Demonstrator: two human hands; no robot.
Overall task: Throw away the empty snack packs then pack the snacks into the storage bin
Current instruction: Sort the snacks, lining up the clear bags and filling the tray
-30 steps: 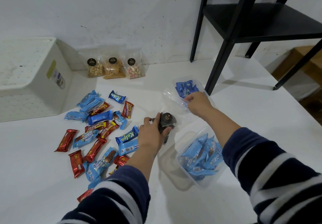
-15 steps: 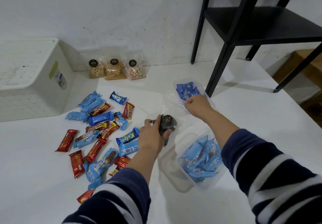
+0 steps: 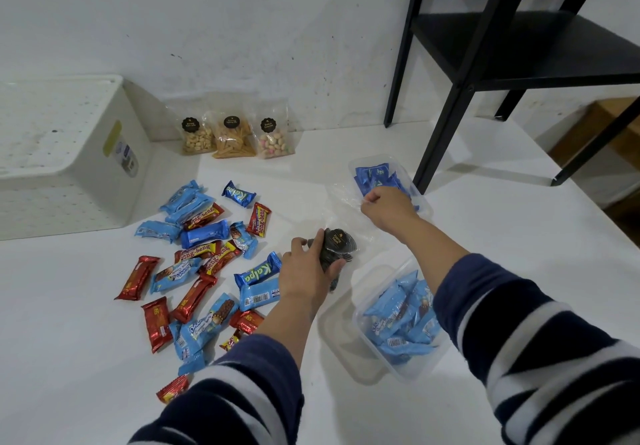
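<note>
centre frame, the left hand (image 3: 304, 271) has its fingers clamped on a dark crumpled snack pack with a black label (image 3: 336, 247); the right hand (image 3: 388, 209) pinches a clear empty plastic wrapper (image 3: 343, 202). gather both tightly before lifting so nothing catches the neighbouring bars.

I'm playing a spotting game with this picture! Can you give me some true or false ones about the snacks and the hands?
1. The left hand holds a dark pack. True.
2. The right hand pinches clear plastic. True.
3. Three snack bags lie inside the white bin. False: they stand by the wall, beside the bin.
4. The near tub holds red bars. False: light blue packs.
5. The loose bars sit left of the hands. True.
</note>
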